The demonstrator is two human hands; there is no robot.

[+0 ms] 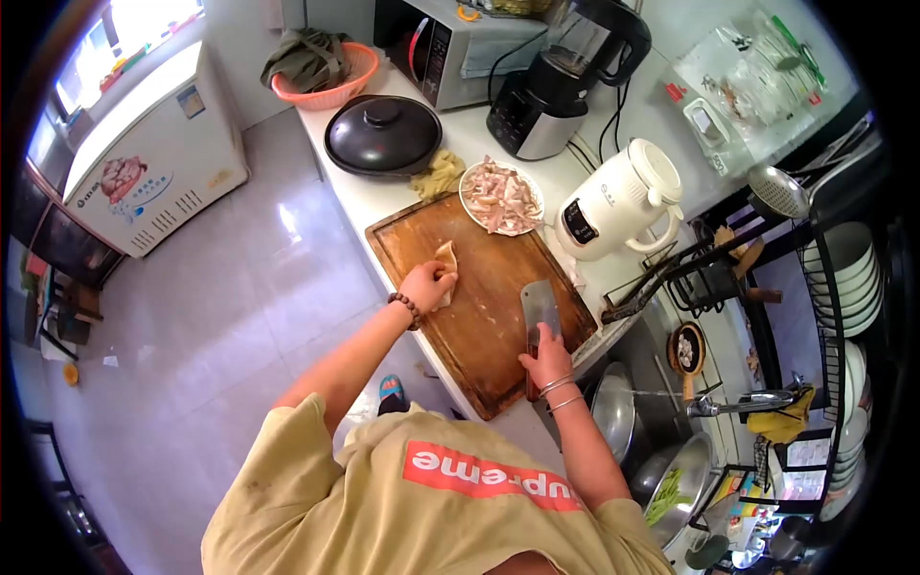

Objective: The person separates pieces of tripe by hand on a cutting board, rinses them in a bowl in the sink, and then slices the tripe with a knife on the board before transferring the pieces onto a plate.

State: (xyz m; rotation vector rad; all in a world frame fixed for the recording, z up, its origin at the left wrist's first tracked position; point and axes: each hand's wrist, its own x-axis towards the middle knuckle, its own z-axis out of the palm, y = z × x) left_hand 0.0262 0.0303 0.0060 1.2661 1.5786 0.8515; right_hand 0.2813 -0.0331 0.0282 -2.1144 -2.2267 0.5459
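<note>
A wooden cutting board (pixel 479 316) lies on the white counter in front of me. My left hand (pixel 426 286), with a beaded bracelet, is closed on a pale, tan-edged piece of meat (pixel 447 257) near the board's left side. Over the right part of the board, my right hand (pixel 548 359) grips a cleaver (pixel 540 305) by its handle, the broad blade pointing away from me. The blade is apart from the meat. Just beyond the board's far edge, a white plate (pixel 464 195) is heaped with sliced raw meat (pixel 501 196).
A black lidded pot (pixel 383 139), a yellowish cloth (pixel 439 175), a blender (pixel 556 96) and a cream kettle (pixel 618 206) surround the board's far side. To the right is a sink with metal bowls (pixel 611 412) and a running faucet (pixel 738 402). A chest freezer (pixel 158 153) stands left.
</note>
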